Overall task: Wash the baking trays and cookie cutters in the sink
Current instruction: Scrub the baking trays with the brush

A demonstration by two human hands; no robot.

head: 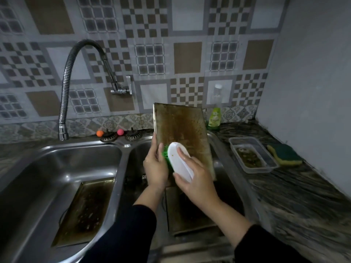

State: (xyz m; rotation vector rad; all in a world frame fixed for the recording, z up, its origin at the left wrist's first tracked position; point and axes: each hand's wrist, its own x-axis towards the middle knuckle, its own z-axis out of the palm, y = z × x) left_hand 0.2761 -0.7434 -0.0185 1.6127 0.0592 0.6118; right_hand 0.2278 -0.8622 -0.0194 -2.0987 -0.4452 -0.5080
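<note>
- A stained baking tray point(182, 128) is held nearly upright over the right basin point(221, 168) of a double steel sink, its soiled brown face turned toward the camera.
- The tray's left edge is gripped by the left hand point(154, 168), with the fingers curled round it.
- A white scrubbing brush point(181, 160) with green bristles is pressed against the tray's lower part; the grip of the right hand point(197, 179) is clamped over the brush's back.
- A second tray point(187, 211) is seen lying in the right basin below the hands, and a third tray point(83, 211) lies tilted in the left basin point(57, 164).
- A flexible metal faucet hose point(66, 88) is arched over the left basin from a wall tap point(121, 88).
- Two sink strainers point(121, 136) and two small balls, one orange point(100, 133) and one pink point(120, 132), are set on the ledge behind the basins.
- A green dish-soap bottle point(214, 118) stands on the surface behind the tray; its label is too blurred to be read. A clear bottle point(217, 93) stands behind it.
- A clear plastic container point(252, 156) with dark residue is placed on the marbled surface point(303, 196), just beside a green-and-yellow sponge point(284, 154).
</note>
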